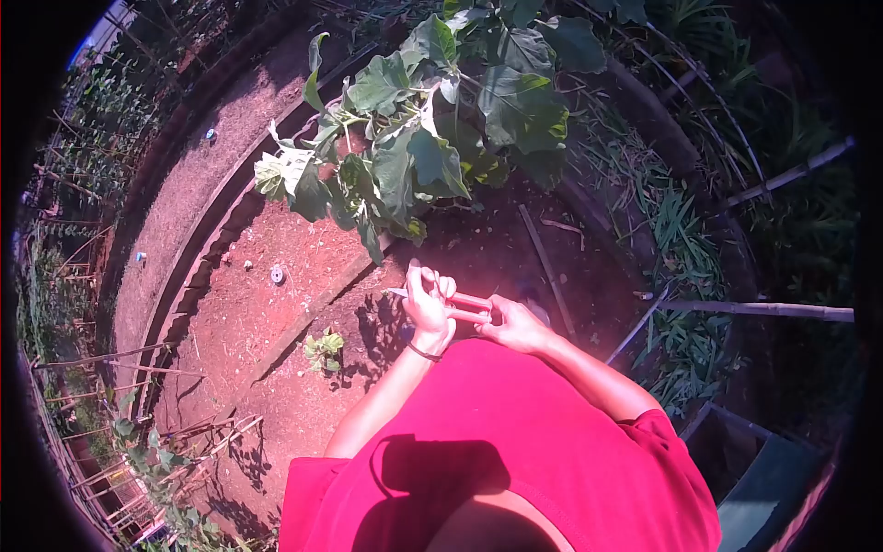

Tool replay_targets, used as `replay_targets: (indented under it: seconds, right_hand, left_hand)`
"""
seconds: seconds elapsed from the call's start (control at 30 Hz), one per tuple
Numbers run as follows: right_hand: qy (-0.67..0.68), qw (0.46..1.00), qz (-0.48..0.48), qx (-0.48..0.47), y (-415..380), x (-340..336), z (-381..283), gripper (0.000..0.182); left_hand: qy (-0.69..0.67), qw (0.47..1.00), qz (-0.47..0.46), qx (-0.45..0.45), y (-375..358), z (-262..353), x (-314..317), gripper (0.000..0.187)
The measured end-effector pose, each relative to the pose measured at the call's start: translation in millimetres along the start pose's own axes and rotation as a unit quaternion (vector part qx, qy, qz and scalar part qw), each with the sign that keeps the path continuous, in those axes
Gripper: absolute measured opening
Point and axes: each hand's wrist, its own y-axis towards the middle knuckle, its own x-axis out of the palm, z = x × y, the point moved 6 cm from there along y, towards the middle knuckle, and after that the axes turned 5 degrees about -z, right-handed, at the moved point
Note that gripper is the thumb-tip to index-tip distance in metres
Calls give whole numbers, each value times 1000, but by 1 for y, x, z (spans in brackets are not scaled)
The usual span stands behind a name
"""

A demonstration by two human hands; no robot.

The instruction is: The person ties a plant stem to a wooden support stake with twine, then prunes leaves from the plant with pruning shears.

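Soil bed (221, 276) carries a large leafy plant (395, 170) ahead and a small plant (324, 351) to the left. Left hand (430, 304) is closed near the pointed end, right hand (517, 326) on the handle ends, of a red-handled tool (470, 301) held level above the soil, near the body; the two-handed grip presumably steadies both ends.

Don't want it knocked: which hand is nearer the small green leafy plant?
Left: in view, the left hand is right of the small plant; the right hand lies farther right.
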Motion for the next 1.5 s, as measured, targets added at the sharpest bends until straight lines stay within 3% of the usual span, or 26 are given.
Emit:
replay_targets:
  seconds: [0.07,0.1,0.13,0.17,0.27,0.33,0.37,0.43,0.47,0.5,0.6,0.67,0.77,0.83,0.9,1.0,1.1,1.17,1.3,1.43,1.5]
  right_hand:
    - [37,999,-2,5,-7,-26,26,34]
    - [66,998,-2,10,-8,-42,30,31]
    - [88,996,6,2,-11,-55,29,24]
    - [47,999,7,15,-17,-71,30,19]
    - [-45,999,-28,12,-22,-113,39,23]
    - [-226,967,-118,-7,-33,-138,35,33]
    - [-235,963,-129,-11,-35,-151,37,33]
    - [-247,945,-197,-87,-44,-167,35,51]
    - [-217,953,-205,-52,-46,-181,38,70]
    - [-229,953,-180,-90,-46,-193,31,87]
    - [-165,963,-178,-115,-41,-204,9,104]
    - [-159,958,-205,-118,-39,-192,-12,98]
    - [-144,961,-212,-106,-26,-183,-27,88]
    - [-81,976,-171,-104,-26,-189,-17,83]
    - [20,989,-109,-100,-30,-196,-2,74]
    - [51,993,-66,-84,-40,-207,17,66]
    - [47,997,-2,-62,-44,-219,40,51]
    - [57,997,16,-46,-44,-227,57,42]
    - [128,989,74,17,-49,-256,82,35]
    - [158,978,125,46,-48,-272,101,34]
    - [175,977,123,17,-40,-278,107,35]
  left_hand:
    - [-8,999,-40,20,-4,-23,30,36]
    - [13,1000,-1,5,-6,-31,44,36]
    - [9,1000,-21,16,-3,-40,53,36]
    - [3,999,-43,26,-1,-50,62,37]
    - [-18,999,27,-10,3,-76,83,37]
    - [-54,997,34,-50,1,-92,90,35]
    - [-61,996,42,-40,-1,-94,92,35]
    - [11,996,53,-72,-8,-97,102,34]
    - [47,993,93,-50,-13,-95,105,34]
    - [58,995,77,-33,-14,-92,106,35]
    - [68,996,44,-28,-19,-87,115,34]
    - [55,994,78,-50,-21,-85,134,31]
    - [125,990,25,-63,-7,-93,159,30]
    - [137,987,-19,-77,5,-99,177,32]
    - [120,979,-19,-162,8,-115,192,31]
    - [218,942,-126,-223,15,-137,209,26]
    - [387,844,-285,-237,31,-143,219,39]
    - [535,752,-356,-144,33,-127,240,44]
    - [737,561,-375,14,32,-67,303,50]
    - [678,626,-369,113,50,-13,363,44]
    - [688,645,-308,124,73,18,384,41]
